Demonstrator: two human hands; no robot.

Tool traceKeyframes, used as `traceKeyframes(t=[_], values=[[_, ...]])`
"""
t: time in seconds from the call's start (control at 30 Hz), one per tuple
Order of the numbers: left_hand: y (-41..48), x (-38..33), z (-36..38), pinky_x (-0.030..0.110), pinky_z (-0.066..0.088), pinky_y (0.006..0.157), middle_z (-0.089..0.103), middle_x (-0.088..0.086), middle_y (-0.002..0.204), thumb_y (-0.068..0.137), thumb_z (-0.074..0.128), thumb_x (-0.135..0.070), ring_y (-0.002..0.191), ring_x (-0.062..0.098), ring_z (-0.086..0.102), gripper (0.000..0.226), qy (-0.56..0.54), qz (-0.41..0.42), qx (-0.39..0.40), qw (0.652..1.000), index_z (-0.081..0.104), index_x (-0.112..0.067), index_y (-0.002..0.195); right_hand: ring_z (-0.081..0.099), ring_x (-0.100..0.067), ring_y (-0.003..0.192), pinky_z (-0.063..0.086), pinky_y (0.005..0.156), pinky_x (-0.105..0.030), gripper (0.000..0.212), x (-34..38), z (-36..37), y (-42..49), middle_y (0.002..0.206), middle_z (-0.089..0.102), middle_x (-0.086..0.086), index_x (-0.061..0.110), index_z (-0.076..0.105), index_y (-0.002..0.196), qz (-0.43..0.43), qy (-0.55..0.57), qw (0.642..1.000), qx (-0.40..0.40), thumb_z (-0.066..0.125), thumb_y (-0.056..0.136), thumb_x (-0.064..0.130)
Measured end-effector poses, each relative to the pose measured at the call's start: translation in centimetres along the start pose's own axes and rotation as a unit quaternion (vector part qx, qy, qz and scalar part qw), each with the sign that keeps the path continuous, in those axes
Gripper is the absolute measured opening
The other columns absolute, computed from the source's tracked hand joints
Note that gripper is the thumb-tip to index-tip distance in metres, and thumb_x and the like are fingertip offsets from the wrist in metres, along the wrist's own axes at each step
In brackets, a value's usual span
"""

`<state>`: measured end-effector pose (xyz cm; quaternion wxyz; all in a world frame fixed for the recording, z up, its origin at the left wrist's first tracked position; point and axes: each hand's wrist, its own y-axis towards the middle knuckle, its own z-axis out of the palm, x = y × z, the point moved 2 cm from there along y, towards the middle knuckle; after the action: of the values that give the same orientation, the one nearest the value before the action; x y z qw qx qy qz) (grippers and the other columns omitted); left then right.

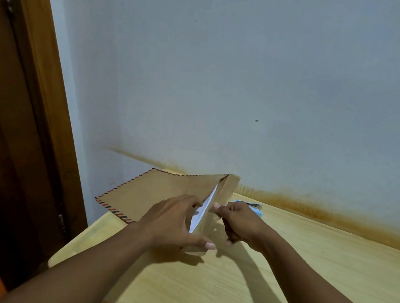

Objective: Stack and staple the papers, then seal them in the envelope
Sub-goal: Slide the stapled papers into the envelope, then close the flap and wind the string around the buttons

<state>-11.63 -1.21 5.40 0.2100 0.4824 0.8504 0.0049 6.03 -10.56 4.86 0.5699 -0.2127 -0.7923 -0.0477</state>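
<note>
A: Brown airmail envelope [163,192] is being held mid-frame over the wooden table [279,276], with white papers [206,203] sitting inside its mouth.
B: Hands?
A: Left hand [174,221] is gripping the envelope body. Right hand [240,222] is pinching the flap [226,193]. Blue stapler [252,206] is lying just behind.
B: Step?
A: Sealing is starting, probably. The next move is folding the flap down squarely and pressing it.

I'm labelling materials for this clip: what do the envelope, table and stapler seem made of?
Envelope: matte brown kraft paper, creased, with a printed red-and-black striped border. Table: pale wood or wood-look laminate, fine straight grain, slight sheen. Stapler: light blue body, probably plastic, with a shiny metal part; mostly hidden.
</note>
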Motion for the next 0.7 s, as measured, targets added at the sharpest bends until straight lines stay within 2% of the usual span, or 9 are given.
traceKeyframes(t=[0.1, 0.2, 0.27, 0.33, 0.4, 0.47, 0.57, 0.63, 0.7], values=[[-0.6, -0.7, 0.8, 0.032, 0.046, 0.072, 0.062, -0.019, 0.111, 0.049, 0.066, -0.094, 0.083, 0.008, 0.059, 0.092, -0.018, -0.038, 0.037, 0.998, 0.038, -0.040, 0.119, 0.030, -0.017, 0.042, 0.032, 0.043, -0.025, 0.041, 0.2, 0.1, -0.8, 0.054, 0.031, -0.004, 0.008, 0.061, 0.077, 0.003, -0.079, 0.996, 0.037, 0.056, 0.099, 0.042], [-0.9, -0.8, 2.0, 0.032, 0.046, 0.070, 0.065, -0.017, 0.101, 0.062, 0.067, -0.084, 0.087, 0.009, 0.062, 0.068, -0.038, -0.061, 0.071, 0.995, 0.047, -0.038, 0.108, 0.032, -0.014, 0.044, 0.029, 0.042, -0.023, 0.035, 0.2, -0.4, -1.5, 0.056, 0.037, -0.002, 0.006, 0.062, 0.084, 0.011, -0.163, 0.984, 0.077, 0.058, 0.099, 0.038], [-1.0, -0.7, 3.0, 0.034, 0.051, 0.073, 0.067, -0.014, 0.093, 0.078, 0.067, -0.061, 0.088, 0.013, 0.064, 0.034, -0.059, -0.065, 0.098, 0.991, 0.058, -0.033, 0.094, 0.039, -0.017, 0.052, 0.032, 0.045, -0.024, 0.028, 0.2, -0.9, -1.9, 0.063, 0.044, -0.002, 0.011, 0.059, 0.077, 0.006, -0.226, 0.970, 0.090, 0.057, 0.099, 0.028], [-1.1, -0.5, 3.7, 0.033, 0.046, 0.068, 0.063, -0.006, 0.079, 0.085, 0.061, -0.035, 0.081, 0.020, 0.061, 0.014, -0.078, -0.061, 0.134, 0.986, 0.064, -0.021, 0.081, 0.044, -0.019, 0.063, 0.036, 0.053, -0.028, 0.023, 0.3, -1.4, -1.8, 0.070, 0.051, -0.003, 0.006, 0.065, 0.084, -0.015, -0.286, 0.955, 0.082, 0.053, 0.098, 0.019], [-1.1, -0.4, 3.8, 0.032, 0.036, 0.061, 0.049, 0.001, 0.067, 0.082, 0.057, -0.026, 0.067, 0.020, 0.048, 0.020, -0.112, -0.063, 0.168, 0.977, 0.058, -0.012, 0.067, 0.046, -0.015, 0.064, 0.038, 0.060, -0.029, 0.021, 0.5, -1.7, -1.2, 0.072, 0.056, 0.003, 0.007, 0.068, 0.091, -0.054, -0.336, 0.939, 0.058, 0.053, 0.098, 0.019], [-1.3, -0.3, 3.4, 0.031, 0.033, 0.061, 0.042, 0.001, 0.062, 0.082, 0.058, -0.024, 0.061, 0.017, 0.040, 0.026, -0.141, -0.077, 0.209, 0.965, 0.052, -0.014, 0.059, 0.049, -0.008, 0.063, 0.039, 0.060, -0.025, 0.017, 1.1, -1.6, -0.6, 0.074, 0.061, 0.007, 0.021, 0.068, 0.085, -0.090, -0.354, 0.930, 0.045, 0.057, 0.097, 0.024], [-1.7, 0.4, 3.2, 0.031, 0.037, 0.063, 0.046, -0.002, 0.057, 0.083, 0.061, -0.025, 0.056, 0.013, 0.042, 0.029, -0.148, -0.114, 0.264, 0.946, 0.053, -0.020, 0.055, 0.053, -0.003, 0.067, 0.041, 0.063, -0.024, 0.016, 2.0, -0.4, 0.2, 0.080, 0.066, 0.009, 0.029, 0.068, 0.082, -0.127, -0.392, 0.909, 0.065, 0.061, 0.096, 0.024], [-1.8, 0.7, 3.2, 0.033, 0.041, 0.065, 0.055, 0.000, 0.064, 0.083, 0.067, -0.039, 0.061, 0.014, 0.050, 0.029, -0.142, -0.147, 0.244, 0.948, 0.061, -0.018, 0.063, 0.057, -0.003, 0.073, 0.046, 0.070, -0.025, 0.015, 2.3, 0.8, 0.7, 0.087, 0.070, 0.010, 0.026, 0.070, 0.087, -0.126, -0.419, 0.895, 0.092, 0.060, 0.097, 0.021], [-1.8, 0.7, 3.0, 0.033, 0.043, 0.069, 0.064, 0.000, 0.081, 0.079, 0.070, -0.065, 0.077, 0.015, 0.059, 0.048, -0.070, -0.184, 0.203, 0.959, 0.062, -0.018, 0.078, 0.062, -0.009, 0.085, 0.049, 0.081, -0.029, 0.014, 2.3, 1.9, 1.4, 0.097, 0.073, 0.007, 0.020, 0.073, 0.093, -0.126, -0.442, 0.881, 0.113, 0.059, 0.097, 0.020]])
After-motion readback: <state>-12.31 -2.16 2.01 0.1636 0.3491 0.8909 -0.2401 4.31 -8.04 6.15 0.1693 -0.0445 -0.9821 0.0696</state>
